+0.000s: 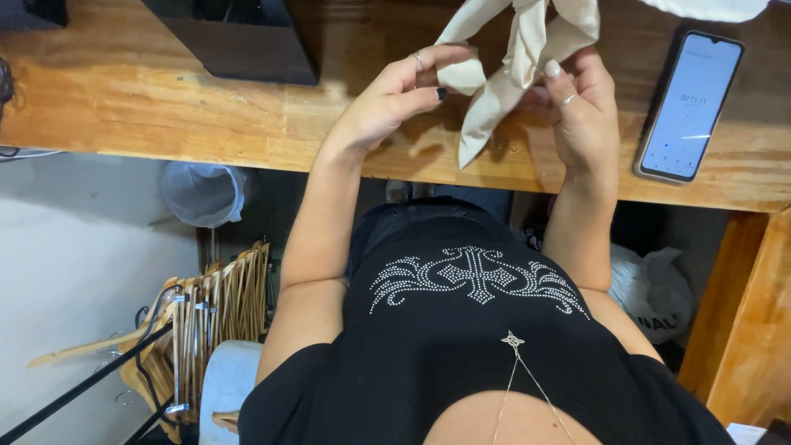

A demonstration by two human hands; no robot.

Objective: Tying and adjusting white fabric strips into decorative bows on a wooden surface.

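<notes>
**Cream cloth held up over the table edge, both hands pinching**

Here's the cream cloth (511,62), bunched and twisted, hanging in the air just above the near edge of the wooden table (165,107). Its pointed tail dangles down toward the tabletop, and its upper part runs out of the top of the view, so how much fabric there is cannot be told.

The left hand (395,99) is partly curled, thumb and forefinger closed on a fold at the cloth's left side. The right hand (581,103) is at the cloth's right side, fingers wrapped round the twisted middle, thumb up against the fabric. Both grips look light, fingertip only.

Risks, as a judgement: with pinches this slim, a tug from either hand could slip the fold free and let the twist unravel. The loose tail could drag across the tabletop.

Right of the cloth, a smartphone (690,105) lies face up, screen lit, close to the table's near edge; a sweep of fabric or the right wrist might nudge it off. Left of the cloth and farther back sits a dark box (239,41). Below the table edge, wooden hangers (206,330) cluster.
</notes>
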